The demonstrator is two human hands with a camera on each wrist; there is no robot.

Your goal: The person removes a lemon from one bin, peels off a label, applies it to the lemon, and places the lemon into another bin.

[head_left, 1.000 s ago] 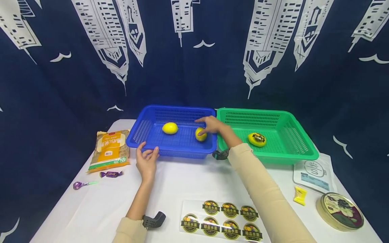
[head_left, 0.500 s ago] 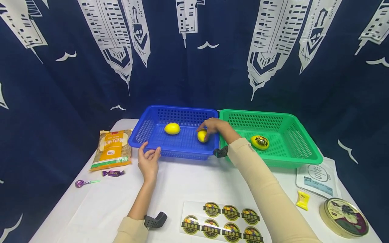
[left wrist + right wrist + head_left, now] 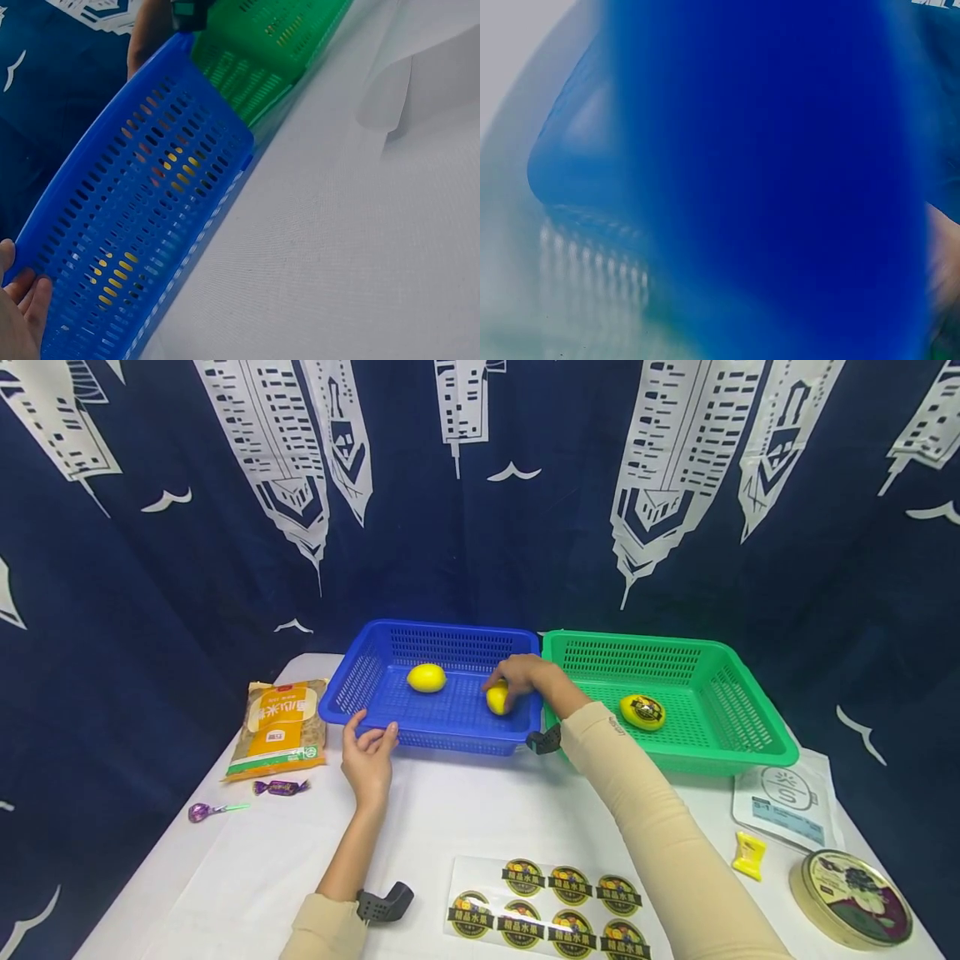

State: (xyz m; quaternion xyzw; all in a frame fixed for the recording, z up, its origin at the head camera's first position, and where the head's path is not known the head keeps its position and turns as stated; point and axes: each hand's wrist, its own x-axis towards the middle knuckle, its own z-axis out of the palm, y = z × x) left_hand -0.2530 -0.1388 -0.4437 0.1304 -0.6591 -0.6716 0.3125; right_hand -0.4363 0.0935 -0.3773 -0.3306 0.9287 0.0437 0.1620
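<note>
In the head view my right hand [image 3: 521, 675] reaches over the right side of the blue basket [image 3: 360, 722], and its fingers and thumb grip a yellow lemon [image 3: 497, 699] low in that basket. A second lemon [image 3: 427, 677] lies farther left on the basket floor. My left hand [image 3: 367, 764] holds the front-left rim of the same basket; in the left wrist view its fingers [image 3: 34, 304] lie against the perforated outer wall, one fingertip at the rim. Blurred blue plastic blocks most of the right wrist view, hiding the lemon there.
A green basket [image 3: 716, 758] stands right of the blue one, holding a lemon [image 3: 642, 712] with a round label. A sticker sheet [image 3: 551, 872] lies in front. Snack bag [image 3: 277, 727], wrapped candy [image 3: 281, 787] and lollipop [image 3: 201, 812] are left; a round tin [image 3: 851, 897] is right.
My right hand's fingers have closed around the right lemon in the blue basket. The left hand stays at the rim. The head view has shifted slightly.
</note>
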